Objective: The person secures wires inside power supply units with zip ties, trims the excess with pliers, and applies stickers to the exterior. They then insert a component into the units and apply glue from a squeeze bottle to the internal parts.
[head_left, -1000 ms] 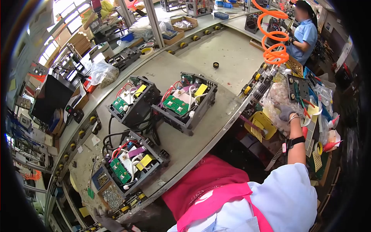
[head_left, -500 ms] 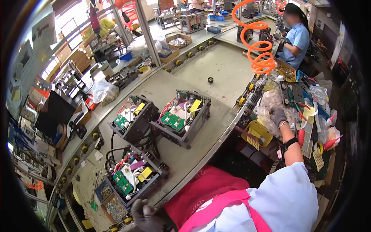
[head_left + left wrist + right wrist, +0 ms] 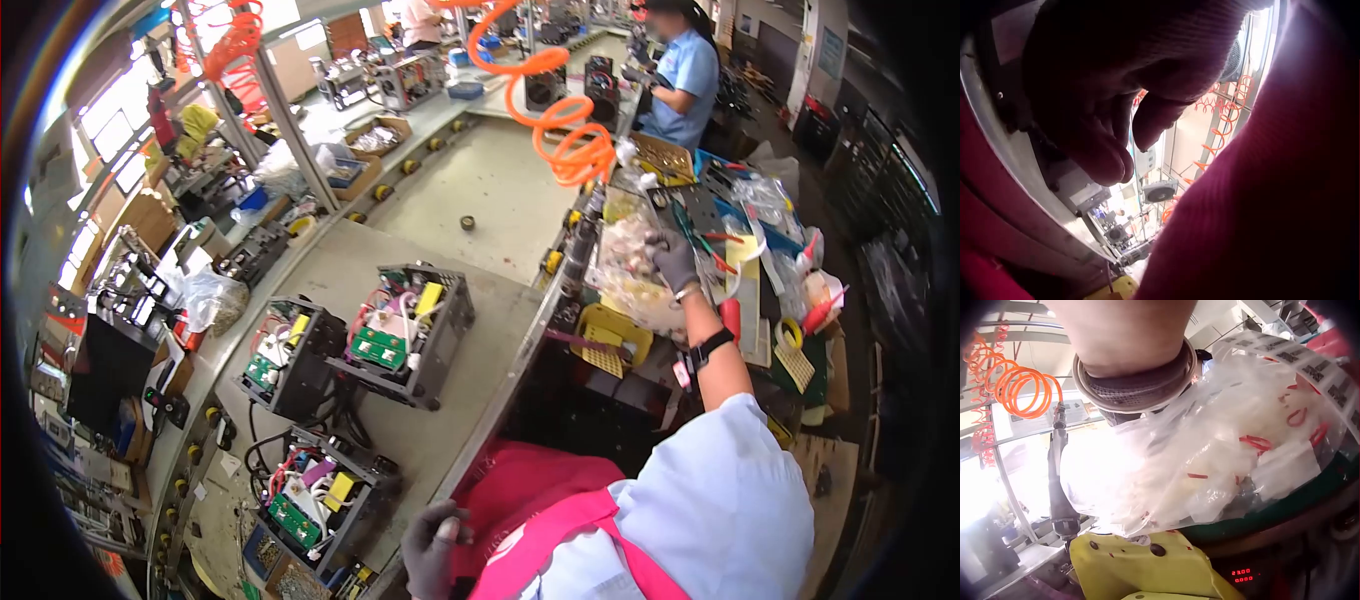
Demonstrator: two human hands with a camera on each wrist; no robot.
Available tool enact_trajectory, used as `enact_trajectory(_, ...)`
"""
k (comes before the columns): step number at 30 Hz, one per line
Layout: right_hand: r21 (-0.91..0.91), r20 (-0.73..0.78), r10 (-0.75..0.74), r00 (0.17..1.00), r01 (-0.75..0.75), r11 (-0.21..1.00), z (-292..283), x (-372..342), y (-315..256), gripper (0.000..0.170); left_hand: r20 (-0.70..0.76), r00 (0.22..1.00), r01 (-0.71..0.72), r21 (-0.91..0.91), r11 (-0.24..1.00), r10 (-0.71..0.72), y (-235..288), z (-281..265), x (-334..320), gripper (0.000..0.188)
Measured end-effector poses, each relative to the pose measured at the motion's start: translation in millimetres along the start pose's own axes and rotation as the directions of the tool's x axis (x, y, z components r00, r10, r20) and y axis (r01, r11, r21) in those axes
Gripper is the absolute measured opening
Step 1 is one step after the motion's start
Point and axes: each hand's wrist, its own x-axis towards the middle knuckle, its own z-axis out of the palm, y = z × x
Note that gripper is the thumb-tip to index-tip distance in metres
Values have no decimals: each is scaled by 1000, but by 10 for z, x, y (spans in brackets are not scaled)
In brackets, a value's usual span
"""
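My left hand (image 3: 433, 545), in a grey glove, hangs loosely curled beside the pink apron, near the worktable's front edge. In the left wrist view the same hand (image 3: 1110, 81) is dark, with no object visible between thumb and fingers. My gloved right hand (image 3: 673, 262) is at a clear plastic bag (image 3: 628, 255) of small pale parts; whether its fingers pinch anything is unclear. Red pieces show inside the bag (image 3: 1210, 469) in the right wrist view, where the wrist hides the fingers. Three open-topped units, including a front one (image 3: 318, 495), stand on the worktable (image 3: 480, 330).
A yellow bin (image 3: 612, 338) sits below the bag. An orange coiled hose (image 3: 575, 130) hangs above, with a dark tool (image 3: 1060, 487) on its end. Red-handled tools and tape (image 3: 790, 335) lie at right. Another person (image 3: 683, 80) stands at the back right.
The head view has turned right, so the units appear further left. My left hand has moved from beside the small-parts trays to the apron. My right hand remains by the bag, its pose slightly changed.
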Motion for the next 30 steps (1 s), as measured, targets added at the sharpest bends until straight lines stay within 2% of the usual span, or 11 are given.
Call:
enact_trajectory(3,302,43,131,990,-138,943,54,-107,-389,10,1,997,-71,-104,992,71,128,41,155,29)
enact_trajectory(8,312,388,-24,921,-106,944,312,-582,-1168,13,214,977,120,-504,855,-11,191,217,612,42)
enact_trajectory(10,393,627,-227,745,-51,918,706,-1006,-1597,13,341,939,270,-630,728,-54,236,480,781,51)
enact_trajectory(12,330,870,-382,311,206,921,1069,-1348,-1964,15,439,883,450,-684,574,-169,284,636,902,55)
enact_trajectory(14,489,857,-515,15,291,822,1484,-1753,-2016,27,569,822,494,-692,526,-24,162,647,947,54)
enact_trajectory(15,465,881,-468,-66,297,834,1610,-1859,-2066,28,621,781,510,-691,512,61,68,600,941,54)
enact_trajectory(19,413,896,-329,-299,285,865,1970,-2051,-2163,27,474,880,410,-736,538,-24,-217,271,808,49)
enact_trajectory(21,431,879,-342,-333,245,868,2092,-2082,-2221,20,376,919,373,-738,563,-116,-188,214,692,47)
enact_trajectory(24,325,921,-287,-263,116,939,2163,-2110,-2374,21,388,914,295,-835,465,117,-463,75,685,42)
enact_trajectory(25,386,913,-359,-192,131,913,2177,-2112,-2350,23,375,921,274,-814,512,103,-451,63,659,41)
enact_trajectory(30,463,881,-465,-92,376,803,2248,-2188,-2402,27,255,967,186,-726,662,7,-227,42,565,41)
